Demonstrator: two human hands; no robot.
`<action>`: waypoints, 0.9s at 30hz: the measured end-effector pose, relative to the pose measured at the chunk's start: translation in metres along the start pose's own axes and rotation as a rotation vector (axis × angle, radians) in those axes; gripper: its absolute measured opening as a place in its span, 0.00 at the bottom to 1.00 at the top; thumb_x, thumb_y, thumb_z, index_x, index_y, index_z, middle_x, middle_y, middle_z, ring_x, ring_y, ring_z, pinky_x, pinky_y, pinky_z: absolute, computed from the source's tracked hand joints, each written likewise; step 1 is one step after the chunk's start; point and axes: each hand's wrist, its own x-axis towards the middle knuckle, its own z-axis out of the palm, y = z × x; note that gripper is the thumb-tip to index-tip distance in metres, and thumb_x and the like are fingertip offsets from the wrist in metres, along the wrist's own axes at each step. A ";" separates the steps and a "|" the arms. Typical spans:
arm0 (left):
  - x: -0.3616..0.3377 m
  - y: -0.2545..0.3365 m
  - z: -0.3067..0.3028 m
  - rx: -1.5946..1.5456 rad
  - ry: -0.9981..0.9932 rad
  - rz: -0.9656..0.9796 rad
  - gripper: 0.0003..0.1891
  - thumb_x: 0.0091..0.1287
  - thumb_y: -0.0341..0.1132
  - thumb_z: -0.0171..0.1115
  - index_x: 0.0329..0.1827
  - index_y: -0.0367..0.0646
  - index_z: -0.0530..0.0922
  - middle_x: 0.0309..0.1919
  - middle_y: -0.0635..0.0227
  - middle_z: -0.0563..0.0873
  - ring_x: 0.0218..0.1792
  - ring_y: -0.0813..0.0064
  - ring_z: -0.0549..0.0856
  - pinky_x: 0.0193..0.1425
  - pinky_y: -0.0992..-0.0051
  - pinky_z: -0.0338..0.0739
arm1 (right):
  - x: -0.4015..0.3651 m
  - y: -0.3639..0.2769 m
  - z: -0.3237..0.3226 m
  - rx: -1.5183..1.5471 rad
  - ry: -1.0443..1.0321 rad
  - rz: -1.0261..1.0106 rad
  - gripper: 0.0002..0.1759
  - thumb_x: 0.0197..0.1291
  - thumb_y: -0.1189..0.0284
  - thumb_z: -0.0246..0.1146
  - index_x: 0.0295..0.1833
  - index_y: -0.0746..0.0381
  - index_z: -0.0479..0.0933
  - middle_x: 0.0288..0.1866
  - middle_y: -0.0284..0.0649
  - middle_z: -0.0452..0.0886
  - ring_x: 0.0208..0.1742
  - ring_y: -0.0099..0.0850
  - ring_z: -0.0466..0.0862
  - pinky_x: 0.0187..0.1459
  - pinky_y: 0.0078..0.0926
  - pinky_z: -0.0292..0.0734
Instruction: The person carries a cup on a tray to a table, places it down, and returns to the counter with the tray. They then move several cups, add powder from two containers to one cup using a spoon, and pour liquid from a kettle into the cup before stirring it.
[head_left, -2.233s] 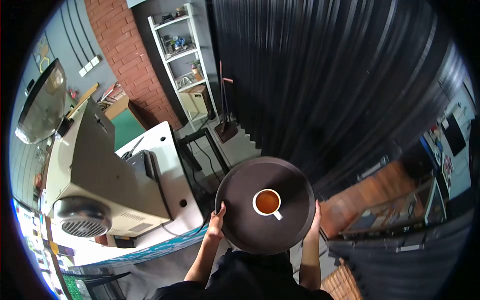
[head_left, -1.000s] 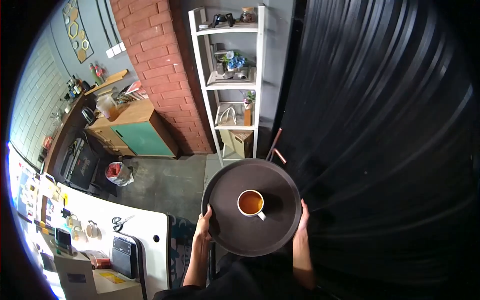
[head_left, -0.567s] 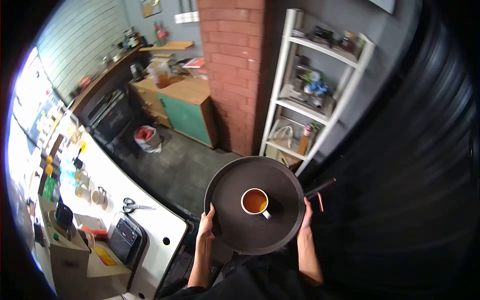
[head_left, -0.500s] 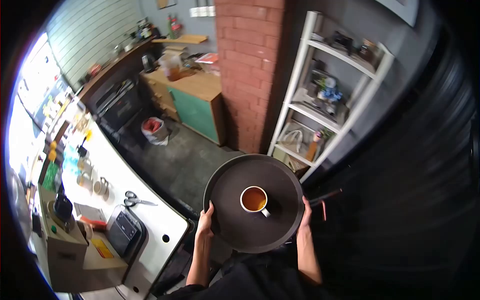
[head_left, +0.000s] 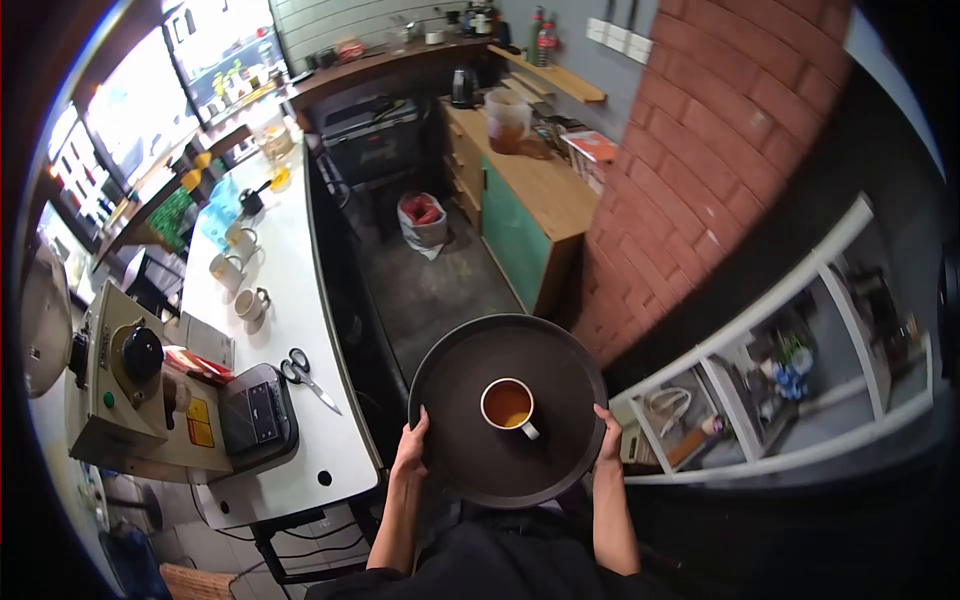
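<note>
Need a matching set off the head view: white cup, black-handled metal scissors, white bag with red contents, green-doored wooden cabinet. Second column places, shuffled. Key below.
1. White cup
2. Black-handled metal scissors
3. White bag with red contents
4. Green-doored wooden cabinet

A. On the grey floor, between counter and cabinet
B. On the round dark brown tray, held by left hand and right hand
C. Beside the red brick pillar
D. On the white counter, by the flat black device

Pairs: 1-B, 2-D, 3-A, 4-C
</note>
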 end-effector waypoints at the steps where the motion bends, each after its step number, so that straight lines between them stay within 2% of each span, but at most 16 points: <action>1: 0.010 0.003 0.000 -0.017 0.020 0.007 0.26 0.74 0.52 0.56 0.59 0.37 0.77 0.46 0.61 0.86 0.44 0.68 0.86 0.48 0.66 0.83 | 0.023 0.003 -0.005 0.002 -0.032 0.017 0.30 0.66 0.58 0.55 0.63 0.72 0.72 0.59 0.50 0.81 0.59 0.42 0.81 0.64 0.38 0.73; 4: 0.043 0.015 -0.006 0.047 0.126 0.040 0.25 0.75 0.52 0.55 0.58 0.36 0.78 0.46 0.60 0.86 0.44 0.68 0.87 0.48 0.66 0.83 | 0.065 -0.005 0.024 -0.017 -0.093 0.050 0.28 0.66 0.61 0.56 0.62 0.72 0.72 0.59 0.49 0.81 0.58 0.41 0.81 0.63 0.38 0.74; 6: 0.071 0.027 -0.009 0.041 0.067 0.038 0.28 0.73 0.55 0.56 0.63 0.38 0.74 0.53 0.59 0.84 0.53 0.62 0.85 0.55 0.58 0.82 | 0.097 -0.011 0.052 -0.132 -0.053 -0.088 0.25 0.67 0.64 0.57 0.63 0.70 0.72 0.58 0.47 0.81 0.58 0.39 0.82 0.61 0.36 0.76; 7: 0.088 0.033 -0.009 0.040 0.076 0.041 0.28 0.73 0.55 0.56 0.63 0.38 0.74 0.53 0.59 0.84 0.53 0.62 0.85 0.55 0.58 0.82 | 0.118 -0.012 0.059 -0.130 -0.059 -0.081 0.25 0.67 0.64 0.57 0.63 0.70 0.72 0.58 0.47 0.81 0.58 0.39 0.82 0.61 0.36 0.76; 9: 0.104 0.060 0.010 -0.020 0.095 0.049 0.26 0.75 0.52 0.53 0.58 0.35 0.77 0.47 0.59 0.86 0.44 0.68 0.87 0.48 0.67 0.83 | 0.152 -0.011 0.067 -0.298 -0.033 -0.174 0.23 0.69 0.64 0.58 0.64 0.68 0.72 0.59 0.45 0.80 0.57 0.37 0.82 0.60 0.34 0.76; 12: 0.153 0.095 0.018 -0.001 0.069 0.039 0.26 0.74 0.52 0.55 0.59 0.35 0.77 0.47 0.59 0.86 0.45 0.68 0.87 0.49 0.67 0.83 | 0.200 -0.016 0.091 -0.345 -0.072 -0.122 0.23 0.71 0.64 0.56 0.65 0.67 0.71 0.60 0.45 0.79 0.58 0.35 0.81 0.60 0.33 0.76; 13: 0.166 0.113 0.029 0.124 0.208 0.051 0.27 0.73 0.52 0.58 0.59 0.34 0.77 0.47 0.59 0.86 0.45 0.67 0.87 0.49 0.68 0.83 | 0.213 -0.019 0.102 -0.307 -0.082 -0.100 0.23 0.73 0.63 0.54 0.65 0.67 0.71 0.60 0.45 0.79 0.58 0.35 0.81 0.60 0.32 0.77; 14: 0.175 0.134 0.044 0.097 0.212 0.026 0.27 0.72 0.52 0.60 0.58 0.34 0.77 0.48 0.59 0.86 0.46 0.68 0.86 0.48 0.69 0.83 | 0.229 -0.020 0.113 -0.293 -0.071 -0.109 0.23 0.73 0.63 0.54 0.65 0.67 0.71 0.60 0.45 0.79 0.58 0.35 0.81 0.60 0.32 0.77; 16: 0.224 0.141 0.025 0.082 0.054 -0.004 0.27 0.72 0.52 0.60 0.58 0.35 0.77 0.48 0.60 0.86 0.47 0.69 0.86 0.49 0.70 0.82 | 0.250 -0.022 0.127 -0.367 0.087 -0.061 0.23 0.74 0.62 0.54 0.64 0.67 0.71 0.60 0.44 0.79 0.58 0.34 0.81 0.59 0.32 0.77; 19: 0.268 0.177 0.039 0.047 -0.024 -0.034 0.24 0.72 0.50 0.60 0.57 0.37 0.78 0.46 0.62 0.86 0.46 0.71 0.86 0.50 0.70 0.82 | 0.296 -0.008 0.115 -0.403 0.145 -0.104 0.22 0.75 0.62 0.53 0.63 0.67 0.72 0.58 0.44 0.80 0.57 0.33 0.81 0.59 0.32 0.77; 22: 0.323 0.186 0.037 -0.006 -0.118 -0.012 0.21 0.71 0.48 0.61 0.56 0.38 0.79 0.46 0.64 0.86 0.45 0.71 0.86 0.49 0.71 0.82 | 0.323 -0.010 0.125 -0.435 0.235 -0.156 0.20 0.75 0.62 0.53 0.60 0.67 0.74 0.56 0.42 0.81 0.56 0.31 0.81 0.58 0.31 0.76; 23: 0.333 0.192 0.045 -0.086 -0.116 -0.014 0.19 0.70 0.44 0.61 0.55 0.40 0.78 0.47 0.64 0.86 0.47 0.70 0.86 0.53 0.69 0.81 | 0.333 -0.012 0.130 -0.448 0.265 -0.189 0.20 0.75 0.62 0.53 0.59 0.66 0.75 0.54 0.41 0.82 0.55 0.29 0.80 0.57 0.30 0.76; 24: 0.345 0.195 0.053 -0.076 -0.125 -0.017 0.19 0.70 0.44 0.61 0.55 0.40 0.78 0.47 0.64 0.86 0.47 0.70 0.86 0.53 0.69 0.81 | 0.344 -0.015 0.134 -0.438 0.274 -0.195 0.20 0.75 0.62 0.53 0.59 0.66 0.75 0.54 0.41 0.82 0.55 0.29 0.80 0.57 0.30 0.76; 26: 0.370 0.192 0.063 -0.282 -0.089 -0.065 0.19 0.69 0.44 0.61 0.58 0.43 0.78 0.50 0.64 0.85 0.51 0.68 0.84 0.59 0.66 0.79 | 0.362 -0.020 0.139 -0.564 0.379 -0.282 0.18 0.75 0.61 0.54 0.56 0.65 0.77 0.49 0.37 0.82 0.51 0.26 0.79 0.54 0.27 0.74; 27: 0.383 0.195 0.073 -0.306 -0.105 -0.105 0.19 0.69 0.43 0.60 0.59 0.46 0.78 0.52 0.64 0.85 0.54 0.66 0.83 0.63 0.63 0.77 | 0.385 -0.011 0.131 -0.545 0.549 -0.280 0.18 0.75 0.61 0.53 0.54 0.64 0.78 0.46 0.33 0.82 0.48 0.24 0.78 0.52 0.26 0.73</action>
